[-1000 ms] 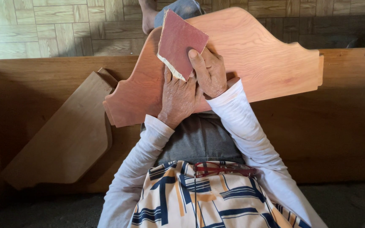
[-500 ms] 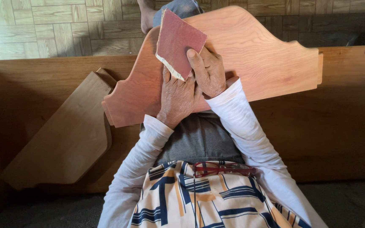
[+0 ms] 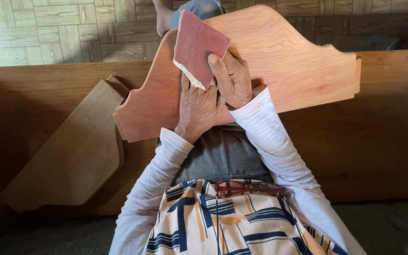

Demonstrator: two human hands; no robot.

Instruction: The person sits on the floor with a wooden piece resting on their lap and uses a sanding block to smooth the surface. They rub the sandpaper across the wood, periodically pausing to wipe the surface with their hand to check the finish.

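Hands (image 3: 213, 89) | both gripping red sandpaper sheet (image 3: 199, 45); sheet above shaped wooden board (image 3: 298, 71)

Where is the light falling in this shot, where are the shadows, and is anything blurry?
Head view: light falls brightest on the shaped wooden board and the parquet floor; the bottom edge and left corner sit in deep shadow, and the darker wood panel is dim. Both hands and the red sandpaper sheet look sharp, with no evident motion blur or glare.
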